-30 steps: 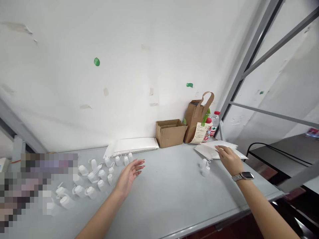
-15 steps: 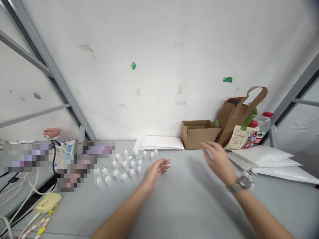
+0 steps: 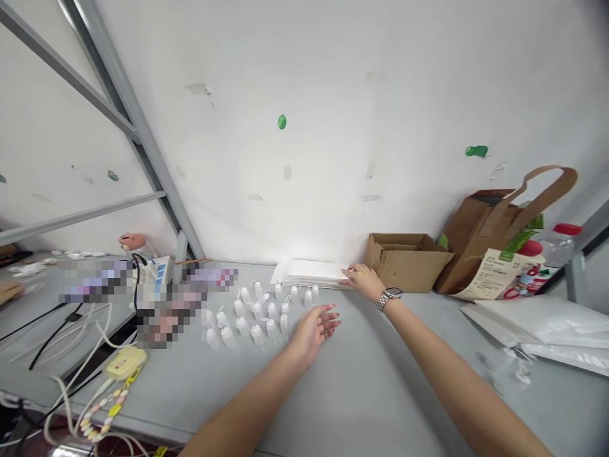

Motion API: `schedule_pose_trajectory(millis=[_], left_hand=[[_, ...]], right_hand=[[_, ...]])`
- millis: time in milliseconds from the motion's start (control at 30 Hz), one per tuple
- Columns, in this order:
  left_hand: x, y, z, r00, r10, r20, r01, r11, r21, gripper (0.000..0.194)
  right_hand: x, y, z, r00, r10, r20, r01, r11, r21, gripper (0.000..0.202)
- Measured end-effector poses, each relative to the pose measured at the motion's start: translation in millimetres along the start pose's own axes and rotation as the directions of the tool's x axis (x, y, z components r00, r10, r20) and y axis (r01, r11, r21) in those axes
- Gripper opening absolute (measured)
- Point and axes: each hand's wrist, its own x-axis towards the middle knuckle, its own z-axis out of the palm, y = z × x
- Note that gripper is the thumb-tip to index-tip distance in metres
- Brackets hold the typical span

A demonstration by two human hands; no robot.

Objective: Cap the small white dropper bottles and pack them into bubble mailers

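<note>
My left hand (image 3: 314, 333) hovers over or rests on the grey table, palm turned inward, fingers loosely bent and apart with nothing in them. Just left of it, several small white bottle-like pieces (image 3: 257, 334) with thin loops on top stand in loose rows. My right hand (image 3: 364, 280), with a watch on its wrist, has reached to the back of the table. Its fingertips are bent over the right end of a stack of flat white packets (image 3: 309, 271) lying against the wall. How many packets the fingers pinch is hidden.
An open cardboard box (image 3: 409, 266) stands right of the stack, beside a brown paper bag (image 3: 476, 235) and a red-capped bottle (image 3: 561, 244). White mailer bags (image 3: 561, 324) lie at the right. Cables and a cream-yellow device (image 3: 124, 363) lie left; another person's hand (image 3: 9, 291) shows at the far left.
My right hand has moved left and back, from open air before the cardboard box to the end of the white stack. The view has turned right; my left hand keeps its pose.
</note>
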Motion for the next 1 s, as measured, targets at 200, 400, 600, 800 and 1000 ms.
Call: schedule_pose_trajectory(millis=[200, 400, 600, 800, 1000], left_hand=[[-2, -1, 0.2, 0.999, 0.009, 0.036, -0.009, 1.0, 0.021, 0.024], [-2, -3, 0.4, 0.997, 0.037, 0.065, -0.04, 0.998, 0.047, 0.023], [-6, -1, 2.1, 0.97, 0.16, 0.183, -0.162, 0.987, -0.002, 0.038], [-10, 4, 2.8, 0.92, 0.206, 0.332, -0.152, 0.971, -0.183, 0.047], [-8, -5, 0.5, 0.966, 0.044, 0.254, -0.064, 0.995, 0.073, 0.043]], right_hand=[[-7, 0, -2, 0.998, 0.009, -0.068, -0.008, 1.0, 0.006, 0.026], [-8, -11, -17, 0.963, 0.083, -0.257, -0.077, 0.996, 0.033, 0.035], [-64, -33, -64, 0.732, 0.397, -0.554, -0.077, 0.856, 0.511, 0.042], [-160, -56, -68, 0.922, 0.384, 0.053, -0.273, 0.546, 0.792, 0.046], [-225, -28, -63, 0.766, 0.62, -0.168, -0.354, 0.625, 0.695, 0.046]])
